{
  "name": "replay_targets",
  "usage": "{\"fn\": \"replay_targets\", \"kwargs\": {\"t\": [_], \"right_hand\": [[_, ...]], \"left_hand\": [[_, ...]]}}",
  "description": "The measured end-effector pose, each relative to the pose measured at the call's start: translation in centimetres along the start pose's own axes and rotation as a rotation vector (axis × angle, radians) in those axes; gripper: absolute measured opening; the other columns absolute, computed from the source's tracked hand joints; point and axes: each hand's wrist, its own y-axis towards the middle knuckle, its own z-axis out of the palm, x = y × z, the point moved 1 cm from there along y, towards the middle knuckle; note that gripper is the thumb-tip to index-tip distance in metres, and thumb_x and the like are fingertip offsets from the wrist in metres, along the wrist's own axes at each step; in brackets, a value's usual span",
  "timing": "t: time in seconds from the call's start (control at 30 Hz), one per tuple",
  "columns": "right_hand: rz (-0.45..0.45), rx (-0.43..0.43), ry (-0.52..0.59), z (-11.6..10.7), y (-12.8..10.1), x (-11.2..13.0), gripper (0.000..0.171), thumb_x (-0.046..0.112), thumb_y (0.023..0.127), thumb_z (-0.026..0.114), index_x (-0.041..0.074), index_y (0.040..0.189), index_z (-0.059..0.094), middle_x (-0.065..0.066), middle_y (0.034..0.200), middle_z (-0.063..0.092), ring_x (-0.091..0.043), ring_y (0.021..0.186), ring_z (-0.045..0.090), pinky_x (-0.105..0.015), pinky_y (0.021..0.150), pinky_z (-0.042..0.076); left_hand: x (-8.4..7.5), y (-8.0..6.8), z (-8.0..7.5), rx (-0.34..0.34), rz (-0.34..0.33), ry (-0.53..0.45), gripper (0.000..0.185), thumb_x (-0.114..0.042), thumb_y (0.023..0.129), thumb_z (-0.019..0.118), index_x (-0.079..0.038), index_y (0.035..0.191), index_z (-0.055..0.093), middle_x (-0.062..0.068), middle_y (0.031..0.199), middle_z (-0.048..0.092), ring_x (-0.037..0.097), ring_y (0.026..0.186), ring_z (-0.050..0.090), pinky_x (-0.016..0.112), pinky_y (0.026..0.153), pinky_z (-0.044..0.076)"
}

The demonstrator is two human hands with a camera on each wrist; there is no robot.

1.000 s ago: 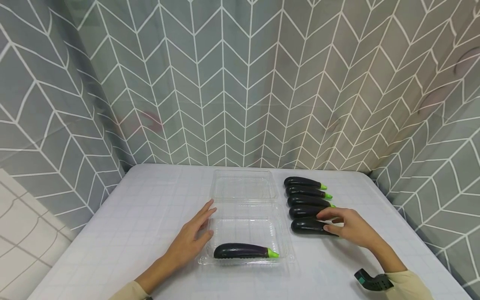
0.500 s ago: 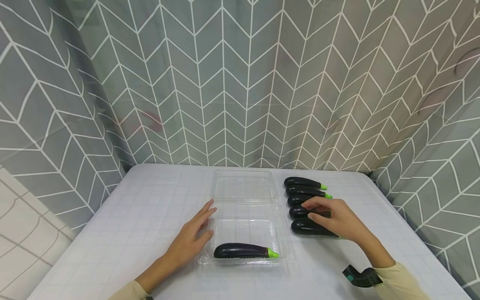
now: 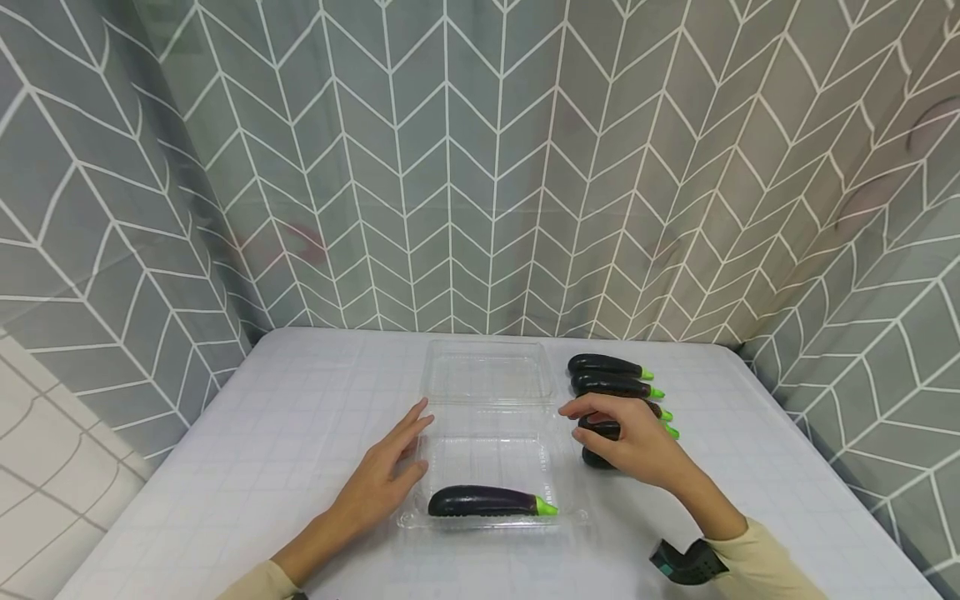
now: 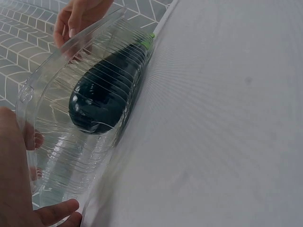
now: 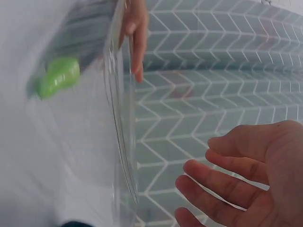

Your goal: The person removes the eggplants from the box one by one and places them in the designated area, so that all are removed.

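Your right hand (image 3: 637, 442) hangs just above the row of eggplants (image 3: 611, 379) on the white table (image 3: 262, 442). Its fingers are loosely bent and spread, and your wrist view shows nothing inside them. They point toward the clear box (image 3: 491, 467). The hand hides most of the nearer eggplants in the row. Only two far ones show fully, plus some green tips peeking out past your knuckles. One dark end shows under your palm, just beside the box's right edge.

Your left hand (image 3: 386, 479) lies flat on the table with straight fingers. It touches the left wall of the clear box. In your left wrist view the fingertips (image 4: 59, 213) press right against the ridged plastic.

One eggplant (image 3: 487, 502) already lies inside the box, along the near wall, with its green tip pointing right. The rest of that tray is bare.

The box lid (image 3: 487, 371) lies open and flat on the far side, joined to the tray. The eggplant row sits just to the right of the lid and tray.

A grey curtain (image 3: 480, 167) with white zigzag lines hangs behind and beside the table. A dark band (image 3: 686, 562) sits on your right wrist.
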Motion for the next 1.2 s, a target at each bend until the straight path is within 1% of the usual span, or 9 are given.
{"fn": "replay_targets", "kwargs": {"t": [0.1,0.2,0.3,0.4,0.53,0.7,0.83,1.07,1.2], "right_hand": [[-0.017,0.011,-0.002,0.8,0.3,0.5,0.022,0.018,0.089,0.065,0.025,0.11,0.064,0.013,0.106,0.063,-0.007,0.089,0.059,-0.033,0.07,0.055],[-0.022,0.025,0.002,1.6,0.5,1.0,0.024,0.015,0.089,0.065,0.027,0.11,0.064,0.014,0.105,0.063,-0.007,0.089,0.059,-0.031,0.067,0.054],[-0.027,0.042,0.0,2.4,0.7,1.3,0.026,0.015,0.088,0.065,0.029,0.11,0.064,0.015,0.103,0.063,-0.007,0.09,0.058,-0.028,0.064,0.053],[-0.042,0.067,0.019,3.2,0.9,1.6,0.026,0.014,0.088,0.064,0.028,0.11,0.063,0.015,0.103,0.063,-0.007,0.092,0.059,-0.032,0.069,0.054],[-0.065,0.109,0.076,4.3,1.4,2.1,0.024,0.014,0.088,0.064,0.026,0.109,0.063,0.015,0.103,0.063,-0.008,0.095,0.059,-0.037,0.079,0.053],[-0.097,0.156,0.126,5.8,1.6,2.7,0.024,0.014,0.088,0.064,0.024,0.109,0.063,0.013,0.104,0.063,-0.013,0.096,0.061,-0.036,0.078,0.053],[-0.125,0.188,0.145,7.1,1.5,2.7,0.024,0.012,0.088,0.063,0.022,0.11,0.063,0.01,0.104,0.064,-0.014,0.095,0.061,-0.036,0.078,0.054],[-0.185,0.215,0.166,8.6,1.3,2.3,0.018,0.011,0.088,0.064,0.012,0.106,0.065,0.002,0.101,0.065,-0.015,0.093,0.061,-0.031,0.075,0.054],[-0.181,0.232,0.174,8.9,1.2,2.3,0.017,0.013,0.088,0.064,0.012,0.105,0.065,0.002,0.1,0.065,-0.015,0.092,0.061,-0.031,0.075,0.054]], "left_hand": [[0.0,0.0,0.0,0.007,-0.003,0.008,0.06,-0.004,0.087,0.059,-0.011,0.143,0.037,0.005,0.153,0.019,0.031,0.131,0.033,0.032,0.099,0.04],[0.1,-0.1,0.0,0.013,-0.013,0.013,0.061,-0.003,0.086,0.058,-0.011,0.143,0.037,0.006,0.153,0.019,0.027,0.131,0.034,0.032,0.099,0.041],[0.0,-0.1,0.0,0.011,-0.016,0.02,0.064,-0.001,0.084,0.058,-0.012,0.143,0.037,0.005,0.153,0.019,0.024,0.13,0.037,0.032,0.098,0.042],[-0.1,-0.1,0.0,0.008,-0.016,0.021,0.065,0.001,0.083,0.058,-0.013,0.143,0.037,0.003,0.153,0.018,0.024,0.129,0.038,0.033,0.097,0.043],[-0.1,-0.1,0.0,0.008,-0.019,0.015,0.065,0.002,0.083,0.058,-0.013,0.143,0.037,0.001,0.153,0.018,0.028,0.13,0.036,0.034,0.097,0.043],[-0.2,-0.1,0.0,-0.011,-0.017,0.018,0.068,0.005,0.08,0.058,-0.014,0.142,0.038,0.002,0.153,0.019,0.028,0.13,0.036,0.034,0.096,0.044],[-0.2,-0.1,0.0,-0.025,-0.007,0.014,0.069,0.006,0.079,0.059,-0.014,0.142,0.039,0.003,0.153,0.019,0.031,0.13,0.035,0.035,0.095,0.044],[0.0,-0.1,0.0,-0.003,-0.024,0.025,0.066,0.003,0.081,0.057,-0.012,0.142,0.039,0.004,0.153,0.018,0.032,0.131,0.034,0.037,0.096,0.045],[0.0,-0.1,0.0,0.002,-0.031,0.027,0.065,0.002,0.081,0.056,-0.012,0.142,0.039,0.003,0.153,0.018,0.032,0.131,0.034,0.037,0.096,0.044]]}}
